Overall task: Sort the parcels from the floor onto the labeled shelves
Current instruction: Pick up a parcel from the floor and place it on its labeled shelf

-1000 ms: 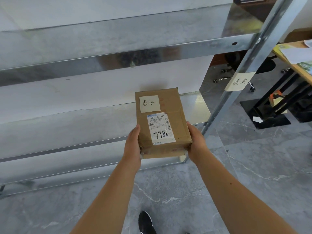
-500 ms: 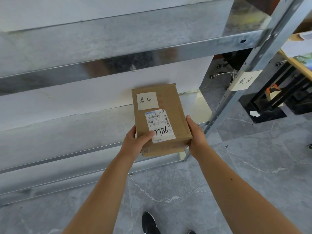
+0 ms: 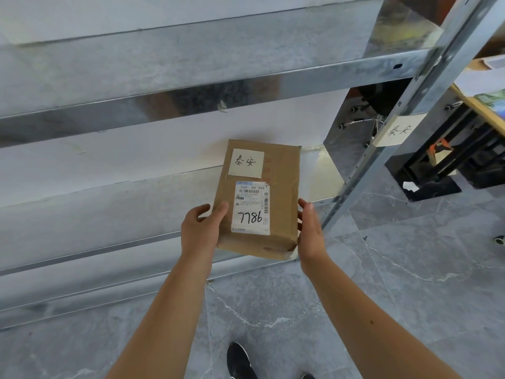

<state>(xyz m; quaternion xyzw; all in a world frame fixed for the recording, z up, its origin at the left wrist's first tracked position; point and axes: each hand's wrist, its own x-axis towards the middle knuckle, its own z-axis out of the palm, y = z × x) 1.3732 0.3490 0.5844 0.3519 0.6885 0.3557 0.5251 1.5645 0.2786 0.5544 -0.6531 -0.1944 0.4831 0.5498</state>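
Observation:
A brown cardboard parcel [image 3: 281, 198] carries a handwritten white note, a printed shipping label and "7786" in marker. Its far part lies over the low metal shelf [image 3: 109, 214], its near end sticks out past the shelf's front edge. My left hand [image 3: 200, 232] grips its left near edge, thumb on top. My right hand [image 3: 311, 231] presses against its right near side, fingers spread. A paper label [image 3: 397, 131] with the same handwritten characters hangs on the shelf's right upright [image 3: 382, 149].
A higher metal shelf [image 3: 191, 69] runs across above the parcel. To the right stand a wooden desk [image 3: 481, 105], black frames and an office chair base [image 3: 366, 121]. Grey marble floor [image 3: 410, 269] lies below, with my black shoe [image 3: 240, 361] near the bottom edge.
The parcel has moved forward and up, further over the low shelf. My left thumb has come onto its top, and my right fingers have spread along its side.

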